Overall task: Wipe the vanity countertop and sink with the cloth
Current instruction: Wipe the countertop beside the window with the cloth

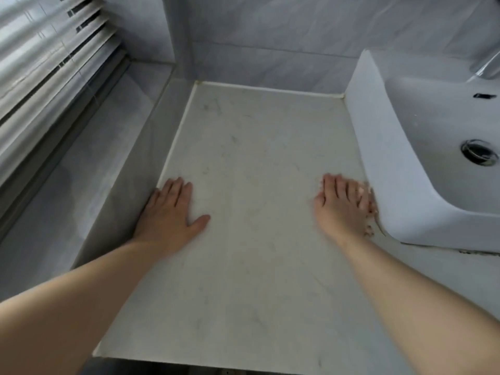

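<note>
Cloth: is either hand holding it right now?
No, the left hand and right hand lie flat and bare on the countertop.

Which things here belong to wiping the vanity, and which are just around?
For the job: countertop, sink, left hand and right hand, both flat on the countertop; no cloth shows.
Just around: window blinds, window ledge, wall tiles, faucet.

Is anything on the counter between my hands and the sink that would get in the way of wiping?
Nothing visible does. The right hand lies flat on the countertop right beside the sink side wall, the left hand flat at the counter's left edge, with bare surface between them. No cloth shows in this view.
</note>
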`<state>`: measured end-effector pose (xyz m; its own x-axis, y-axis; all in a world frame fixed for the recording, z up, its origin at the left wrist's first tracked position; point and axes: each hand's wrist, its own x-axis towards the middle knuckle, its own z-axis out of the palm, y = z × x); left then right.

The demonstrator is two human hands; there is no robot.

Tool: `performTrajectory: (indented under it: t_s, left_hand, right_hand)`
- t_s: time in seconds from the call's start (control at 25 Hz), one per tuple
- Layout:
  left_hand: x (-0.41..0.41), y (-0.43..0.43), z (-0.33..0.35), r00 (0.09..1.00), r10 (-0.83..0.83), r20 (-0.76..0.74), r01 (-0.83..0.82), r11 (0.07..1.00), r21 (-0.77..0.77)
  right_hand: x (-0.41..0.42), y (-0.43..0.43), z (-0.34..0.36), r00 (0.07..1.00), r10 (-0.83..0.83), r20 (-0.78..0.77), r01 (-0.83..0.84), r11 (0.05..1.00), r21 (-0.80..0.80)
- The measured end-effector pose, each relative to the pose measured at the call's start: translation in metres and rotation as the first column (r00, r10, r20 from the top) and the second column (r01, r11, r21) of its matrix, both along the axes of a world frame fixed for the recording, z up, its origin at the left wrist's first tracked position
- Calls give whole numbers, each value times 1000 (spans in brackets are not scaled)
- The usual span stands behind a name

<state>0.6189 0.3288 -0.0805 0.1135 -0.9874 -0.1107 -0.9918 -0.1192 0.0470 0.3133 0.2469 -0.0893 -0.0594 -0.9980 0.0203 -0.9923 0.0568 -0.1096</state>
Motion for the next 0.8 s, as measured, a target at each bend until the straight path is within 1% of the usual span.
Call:
performTrajectory:
  t_s: [0.04, 0.08, 0.12, 0.16, 0.2, 0.24, 0.28, 0.32, 0.36, 0.4, 0.44, 0.48, 0.52, 0.56, 0.6, 0.64, 0.68, 0.72, 0.76, 0.8]
  left_hand:
    - [-1, 1, -2, 1000, 9, -16, -9, 1000, -29]
    - [-2, 3, -3, 1000, 11, -29, -13, 998, -57]
    - [-2, 4, -6, 1000, 6, -30, -8, 997, -77]
    - [-1, 5, -8, 1000, 0, -29, -3, 996, -94]
    - [0, 5, -9, 1000, -5, -29, 2, 995, -103]
    - [0, 4, -9, 1000, -12, -26, 9, 994, -111]
    - [0, 4, -10, 1000, -15, -21, 13, 993, -116]
    - [0, 4, -11, 1000, -17, -12, 15, 993, -121]
    - [1, 4, -12, 1000, -21, 0, 21, 992, -124]
    - [1, 4, -13, 1000, -22, 12, 23, 992, -126]
    - [1, 5, -13, 1000, -21, 20, 23, 991, -128]
    - [1, 5, -13, 999, -21, 24, 24, 991, -132]
    - [0, 5, -13, 999, -20, 26, 23, 991, -132]
    - [0, 5, -11, 999, -17, 27, 21, 992, -128]
    - [0, 5, -11, 1000, -12, 27, 15, 993, -118]
    - [0, 4, -10, 1000, -6, 23, 8, 994, -108]
    - [-1, 4, -9, 1000, 2, 16, -1, 995, -101]
    - [-2, 4, -8, 1000, 9, 9, -8, 995, -99]
    - [-2, 5, -7, 1000, 12, 1, -11, 995, -97]
    - [-2, 4, -6, 1000, 12, -8, -13, 995, -95]
  right_hand:
    - [15, -1, 1, 999, -46, 22, 46, 999, 5]
    - [33, 10, -1, 999, 33, 17, -32, 998, -59]
    - [55, 31, -4, 980, 201, 0, -200, 974, -106]
    - [73, 58, -5, 916, 402, -4, -400, 909, -116]
    - [80, 80, -8, 813, 582, -17, -579, 806, -121]
    - [79, 86, -7, 724, 689, -11, -686, 719, -108]
    - [69, 73, -2, 679, 733, 29, -729, 679, -88]
    - [55, 48, -2, 709, 705, 30, -701, 708, -81]
    - [39, 21, -5, 792, 611, -7, -609, 787, -100]
    - [23, -8, -7, 887, 459, -36, -461, 881, -107]
    - [8, -32, -4, 964, 262, -33, -264, 963, -56]
    - [-2, -50, 0, 998, 63, -1, -63, 998, 5]
    - [-1, -61, 4, 995, -94, 38, 91, 994, 63]
    - [11, -63, 7, 984, -167, 67, 162, 983, 84]
    - [34, -56, 8, 986, -146, 81, 139, 987, 87]
    - [59, -41, 6, 996, -19, 90, 14, 999, 53]
    - [83, -19, 1, 977, 194, 94, -195, 981, 4]
    - [105, 10, 1, 894, 441, 82, -439, 898, -37]
    - [118, 39, 2, 782, 621, 59, -619, 784, -46]
    - [122, 55, 6, 684, 726, 71, -727, 687, -21]
